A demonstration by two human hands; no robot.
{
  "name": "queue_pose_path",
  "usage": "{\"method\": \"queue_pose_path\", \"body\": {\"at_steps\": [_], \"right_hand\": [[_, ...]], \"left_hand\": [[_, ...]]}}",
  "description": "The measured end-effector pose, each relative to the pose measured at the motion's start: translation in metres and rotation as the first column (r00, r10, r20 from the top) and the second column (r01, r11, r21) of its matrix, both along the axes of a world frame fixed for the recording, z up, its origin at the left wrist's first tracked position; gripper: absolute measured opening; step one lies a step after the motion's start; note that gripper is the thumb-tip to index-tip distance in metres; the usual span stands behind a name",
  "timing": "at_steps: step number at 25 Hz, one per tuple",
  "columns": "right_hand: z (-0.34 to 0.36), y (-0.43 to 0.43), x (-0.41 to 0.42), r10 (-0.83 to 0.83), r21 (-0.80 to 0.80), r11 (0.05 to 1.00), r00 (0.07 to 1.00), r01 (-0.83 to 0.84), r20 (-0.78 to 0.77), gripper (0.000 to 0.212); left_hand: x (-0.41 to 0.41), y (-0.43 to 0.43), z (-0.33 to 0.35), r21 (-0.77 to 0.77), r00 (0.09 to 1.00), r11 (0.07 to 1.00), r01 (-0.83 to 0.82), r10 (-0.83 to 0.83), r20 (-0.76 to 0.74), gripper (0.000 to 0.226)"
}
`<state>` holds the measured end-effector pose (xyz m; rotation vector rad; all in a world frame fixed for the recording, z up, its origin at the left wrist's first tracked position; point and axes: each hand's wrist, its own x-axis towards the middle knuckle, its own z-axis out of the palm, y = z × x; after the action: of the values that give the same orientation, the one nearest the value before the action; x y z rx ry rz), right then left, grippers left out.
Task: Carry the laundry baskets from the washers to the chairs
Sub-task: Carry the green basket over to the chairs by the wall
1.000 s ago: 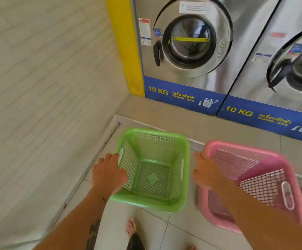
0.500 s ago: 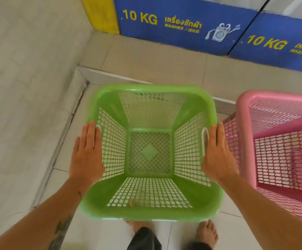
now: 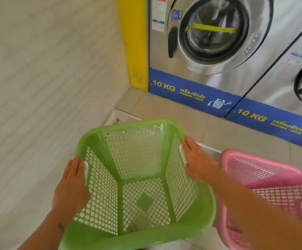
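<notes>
Fingers point(image 3: 74, 168) of the left hand point(image 3: 71, 186) lie straight and pressed together, flat against the outside of the green basket point(image 3: 141, 231) at its left rim, just beside the pale handle slot there. Whether the thumb hooks under the rim cannot be told. On the far side, the right hand point(image 3: 198, 163) does the same: its fingers point(image 3: 188, 143) are held together and laid along the outer right wall next to the other handle slot, so the basket is clasped between two flat palms rather than gripped through the slots.

Between the hands, the green basket sits tilted, its mesh floor and walls bare, with a solid diamond patch in the middle of the floor. Just to its right, partly behind the right forearm, stands a pink basket point(image 3: 265, 170) of the same mesh build, close against the green one.

Beyond both baskets runs a tiled step, and on it stand two steel front-loading washers point(image 3: 209, 37), each with a blue "10 KG" strip along the base. A yellow post point(image 3: 134, 42) borders the nearer washer, meeting a pale tiled wall point(image 3: 47, 69) on the left.
</notes>
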<state>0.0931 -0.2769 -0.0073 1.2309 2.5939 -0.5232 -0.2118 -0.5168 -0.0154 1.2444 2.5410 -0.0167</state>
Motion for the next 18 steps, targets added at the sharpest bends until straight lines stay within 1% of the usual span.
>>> {"method": "queue_pose_path", "body": {"at_steps": [2,5,7,10,12,15,18], "right_hand": [[0.036,-0.006,-0.004,0.111,0.011,0.994,0.994,-0.111,-0.014,0.091],[0.079,-0.021,-0.003,0.291,0.057,0.956,0.956,-0.288,-0.043,0.09],[0.101,-0.033,0.003,0.412,0.06,0.911,0.909,-0.408,-0.068,0.09],[0.132,-0.059,0.01,0.572,0.106,0.82,0.815,-0.563,-0.096,0.089],[0.152,-0.091,0.013,0.665,0.109,0.747,0.736,-0.656,-0.126,0.089],[0.181,-0.155,0.015,0.781,0.119,0.623,0.608,-0.773,-0.142,0.086],[0.205,-0.232,0.017,0.886,0.172,0.458,0.433,-0.872,-0.163,0.074]], "left_hand": [[0.023,-0.036,0.04,0.014,0.993,0.993,-0.113,0.113,-0.017,0.094],[0.072,-0.09,0.098,0.051,0.952,0.954,-0.296,0.299,-0.067,0.094],[0.113,-0.128,0.128,0.084,0.91,0.915,-0.395,0.403,-0.102,0.092],[0.19,-0.187,0.168,0.125,0.82,0.837,-0.532,0.547,-0.169,0.088],[0.242,-0.231,0.193,0.169,0.741,0.766,-0.62,0.643,-0.192,0.085],[0.321,-0.304,0.219,0.228,0.592,0.63,-0.743,0.776,-0.216,0.079],[0.394,-0.379,0.238,0.241,0.443,0.495,-0.835,0.864,-0.241,0.075]]}}
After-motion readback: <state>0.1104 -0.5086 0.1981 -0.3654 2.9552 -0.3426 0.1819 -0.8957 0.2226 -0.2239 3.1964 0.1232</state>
